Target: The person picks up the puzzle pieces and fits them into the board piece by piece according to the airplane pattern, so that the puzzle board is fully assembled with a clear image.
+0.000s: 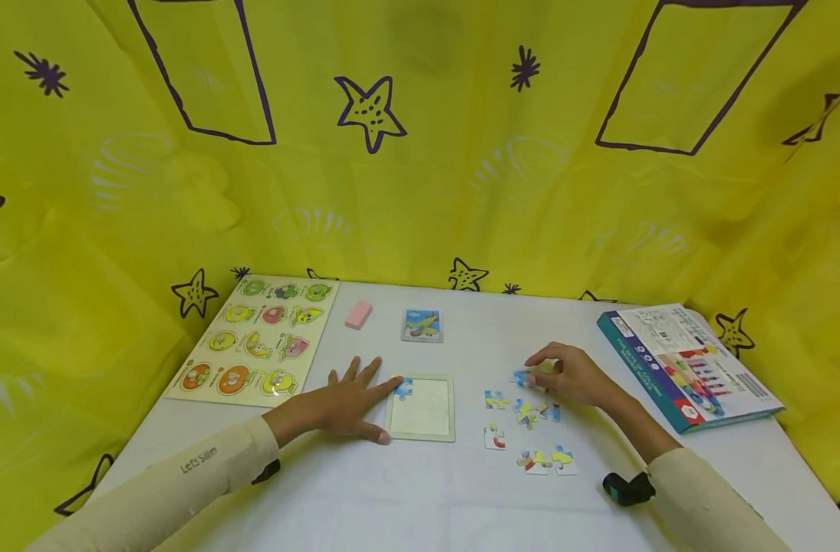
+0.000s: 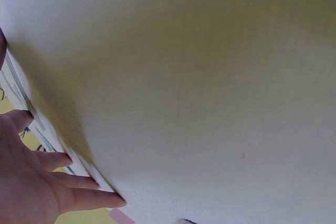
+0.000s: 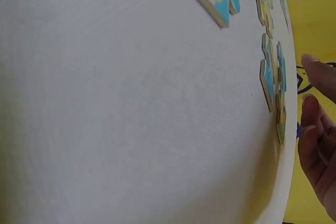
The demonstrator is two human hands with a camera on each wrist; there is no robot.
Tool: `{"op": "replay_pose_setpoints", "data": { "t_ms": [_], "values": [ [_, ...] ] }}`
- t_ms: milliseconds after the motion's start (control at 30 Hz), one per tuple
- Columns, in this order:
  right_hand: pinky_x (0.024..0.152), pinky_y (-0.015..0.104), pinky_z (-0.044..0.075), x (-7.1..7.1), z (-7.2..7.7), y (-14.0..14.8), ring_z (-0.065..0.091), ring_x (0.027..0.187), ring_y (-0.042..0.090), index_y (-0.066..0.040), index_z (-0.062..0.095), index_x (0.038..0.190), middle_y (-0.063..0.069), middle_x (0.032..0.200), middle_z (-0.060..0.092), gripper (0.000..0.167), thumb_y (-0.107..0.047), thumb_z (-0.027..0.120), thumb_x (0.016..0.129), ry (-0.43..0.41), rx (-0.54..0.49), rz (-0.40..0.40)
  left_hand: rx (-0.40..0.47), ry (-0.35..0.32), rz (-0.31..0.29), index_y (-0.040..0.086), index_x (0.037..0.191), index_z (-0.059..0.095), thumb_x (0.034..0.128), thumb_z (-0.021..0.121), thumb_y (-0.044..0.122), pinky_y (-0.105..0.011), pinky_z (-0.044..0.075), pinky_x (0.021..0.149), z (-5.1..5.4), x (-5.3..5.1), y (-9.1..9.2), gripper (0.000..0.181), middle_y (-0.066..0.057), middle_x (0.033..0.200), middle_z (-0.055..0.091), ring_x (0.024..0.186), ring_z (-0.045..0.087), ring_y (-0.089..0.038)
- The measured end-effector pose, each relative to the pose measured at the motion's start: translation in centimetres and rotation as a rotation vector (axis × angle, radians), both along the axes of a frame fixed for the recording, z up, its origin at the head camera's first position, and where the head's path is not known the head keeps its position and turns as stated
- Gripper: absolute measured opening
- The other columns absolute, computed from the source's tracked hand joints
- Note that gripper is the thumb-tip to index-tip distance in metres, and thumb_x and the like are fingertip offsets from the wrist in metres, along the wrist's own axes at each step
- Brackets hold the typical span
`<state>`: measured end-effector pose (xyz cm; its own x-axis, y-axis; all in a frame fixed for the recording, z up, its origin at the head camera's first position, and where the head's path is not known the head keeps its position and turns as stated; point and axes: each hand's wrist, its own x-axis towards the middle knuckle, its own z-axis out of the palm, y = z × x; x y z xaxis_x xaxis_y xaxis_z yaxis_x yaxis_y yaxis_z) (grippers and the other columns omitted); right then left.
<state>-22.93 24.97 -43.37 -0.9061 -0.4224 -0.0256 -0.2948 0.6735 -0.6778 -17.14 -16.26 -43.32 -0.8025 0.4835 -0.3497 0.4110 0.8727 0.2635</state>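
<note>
The left hand [image 1: 342, 401], fingers spread, touches a frame [image 1: 452, 408] holding a corner piece [image 1: 403, 389], while the right hand [image 1: 573, 374], thumb and fingers parted, nears a blue piece [image 1: 517, 378]

White table [image 1: 309, 491] carries everything. Tray [image 1: 423, 412] just right of the left fingers [image 1: 383, 389] — index tip at its upper left corner, thumb near its left edge. Board [image 1: 252, 328], fruit pictures, lies left of and beyond the left fingers, near corner close by. Pink block [image 1: 358, 315] straight beyond the left fingers; plane picture [image 1: 423, 326] beyond and to their right. Loose pieces [image 1: 526, 414] scattered nearer the body than the right fingers [image 1: 545, 380], mostly to their left. Box [image 1: 692, 364] — well right of the right fingers.
</note>
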Motion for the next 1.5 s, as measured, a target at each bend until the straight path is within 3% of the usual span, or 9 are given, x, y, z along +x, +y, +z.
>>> {"op": "replay_pose_setpoints", "data": {
  "t_ms": [333, 633, 900, 1233, 1500],
  "values": [
    [0.074, 0.028, 0.041, -0.3, -0.6, 0.0, 0.052, 0.086, 0.018, -0.008, 0.076, 0.108, 0.006, 0.103, 0.066, 0.027, -0.021, 0.082, 0.085, 0.083, 0.109, -0.001, 0.009, 0.004, 0.0, 0.032, 0.16, 0.025, 0.0827, 0.069, 0.067, -0.079, 0.016, 0.109, -0.1, 0.0, 0.0, 0.095, -0.018, 0.169, 0.008, 0.15, 0.003, -0.056],
    [0.079, 0.033, 0.042, -0.5, -0.3, -0.2, 0.053, 0.091, 0.021, -0.008, 0.072, 0.106, 0.008, 0.106, 0.065, 0.024, -0.02, 0.08, 0.087, 0.026, 0.132, 0.019, 0.011, 0.004, -0.011, 0.031, 0.16, 0.025, 0.0831, 0.069, 0.066, -0.08, 0.015, 0.108, -0.2, -0.2, -0.1, 0.096, -0.019, 0.168, 0.008, 0.15, 0.003, -0.057],
    [0.072, 0.024, 0.043, -0.9, -0.2, -0.4, 0.053, 0.085, 0.018, -0.009, 0.061, 0.1, 0.003, 0.092, 0.061, 0.019, -0.015, 0.076, 0.09, -0.068, 0.065, 0.075, 0.007, -0.001, 0.006, 0.032, 0.16, 0.025, 0.0825, 0.07, 0.066, -0.079, 0.015, 0.109, -0.1, -0.2, 0.1, 0.096, -0.017, 0.169, 0.008, 0.15, 0.003, -0.056],
    [0.055, 0.022, 0.047, -0.4, 0.1, -0.5, 0.057, 0.07, 0.017, 0.001, 0.06, 0.107, 0.01, 0.09, 0.057, 0.017, -0.006, 0.068, 0.095, -0.193, -0.137, 0.124, 0.013, -0.006, 0.002, 0.031, 0.16, 0.025, 0.0827, 0.07, 0.065, -0.08, 0.015, 0.108, 0.0, -0.1, -0.1, 0.096, -0.02, 0.168, 0.008, 0.149, 0.004, -0.058],
    [0.053, 0.023, 0.046, 0.1, 0.5, -1.2, 0.053, 0.058, 0.014, 0.002, 0.062, 0.116, 0.011, 0.091, 0.058, 0.022, -0.007, 0.066, 0.096, -0.222, -0.15, 0.157, 0.018, -0.006, -0.002, 0.03, 0.16, 0.025, 0.0827, 0.07, 0.065, -0.08, 0.015, 0.108, 0.1, 0.0, -0.1, 0.096, -0.02, 0.168, 0.008, 0.149, 0.004, -0.058]
  ]
}}
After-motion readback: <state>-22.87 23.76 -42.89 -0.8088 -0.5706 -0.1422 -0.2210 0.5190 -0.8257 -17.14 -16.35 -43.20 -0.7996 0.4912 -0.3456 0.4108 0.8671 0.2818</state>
